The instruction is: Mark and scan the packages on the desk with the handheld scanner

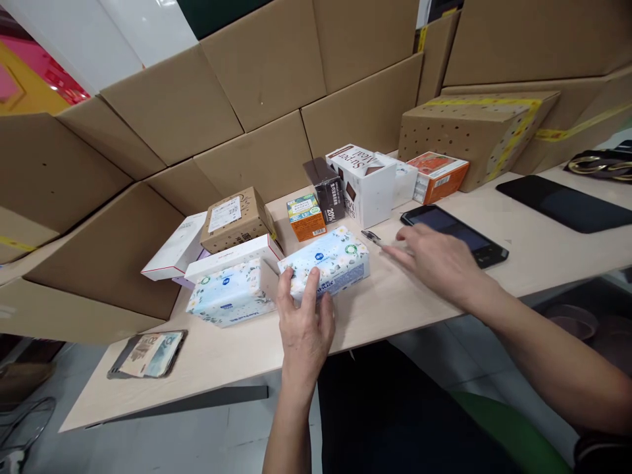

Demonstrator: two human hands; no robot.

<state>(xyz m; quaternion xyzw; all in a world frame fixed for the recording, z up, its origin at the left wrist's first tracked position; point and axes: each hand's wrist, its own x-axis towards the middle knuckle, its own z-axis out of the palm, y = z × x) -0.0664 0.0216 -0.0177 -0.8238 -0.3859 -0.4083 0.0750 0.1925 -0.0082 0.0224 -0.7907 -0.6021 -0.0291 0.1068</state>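
My left hand (306, 322) lies against the near side of a light-blue floral tissue pack (340, 253), its fingers over the top edge and thumb low at the front. My right hand (437, 263) is a little blurred, with fingers stretched out and apart above the table. Just past its fingertips lies a small, thin dark and silver object (371, 237), too small to name. A black tablet-like device (454, 230) lies flat behind the right hand. Left of the held pack stands a second tissue pack (230, 293) of the same print.
Behind stand a brown carton (237, 220), an orange-and-yellow box (306, 217), a dark box (326, 191), a white box (368, 187) and an orange box (439, 178). Banknotes lie on a phone-like object (148, 355) at left. Cardboard walls (257, 158) enclose the table's back.
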